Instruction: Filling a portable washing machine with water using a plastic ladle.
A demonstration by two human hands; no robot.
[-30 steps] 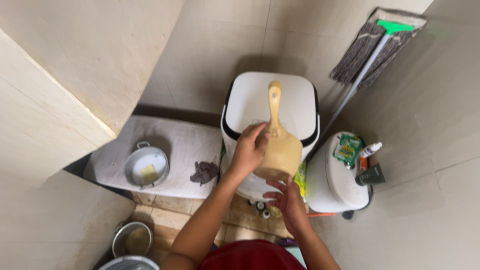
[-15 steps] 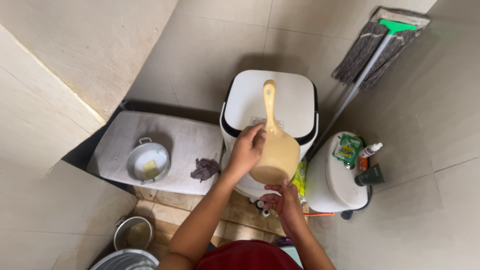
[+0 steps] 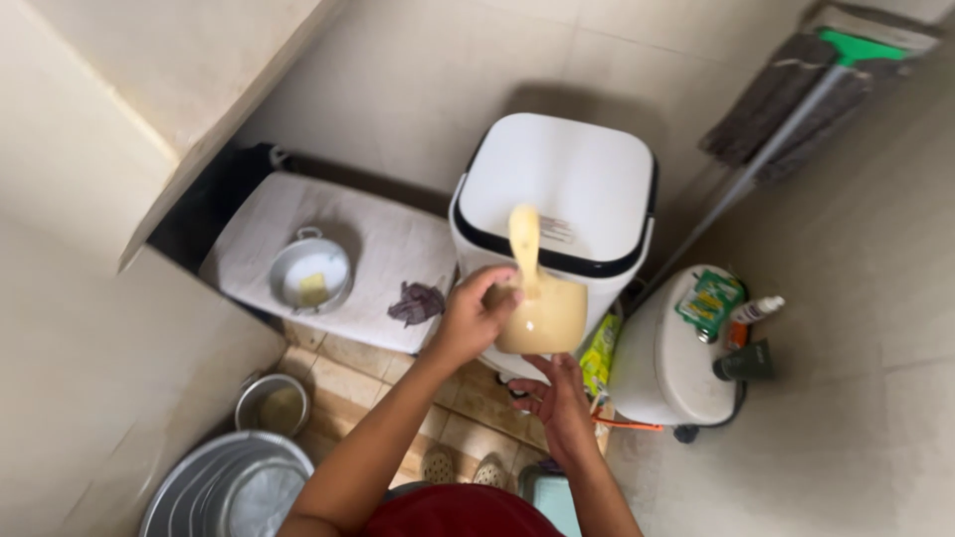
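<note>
My left hand (image 3: 472, 316) grips the rim of a cream plastic scoop (image 3: 542, 313) with a long handle that points away from me. The scoop hangs in front of a white washing machine (image 3: 562, 194) with a dark band around its closed lid. My right hand (image 3: 559, 398) is just below the scoop, palm up with the fingers spread, holding nothing; whether it touches the scoop's underside I cannot tell.
A white-covered low surface (image 3: 388, 244) at left carries a metal pot (image 3: 310, 273) with something yellow inside and a crumpled grey cloth (image 3: 418, 301). Metal basins (image 3: 229, 487) stand at bottom left. A white lidded container (image 3: 671, 353) with a green packet and bottles is at right; a mop (image 3: 786, 94) leans against the wall.
The scoop has come down and toward me in front of the washing machine. My right hand has stayed under it, and the view has shifted closer.
</note>
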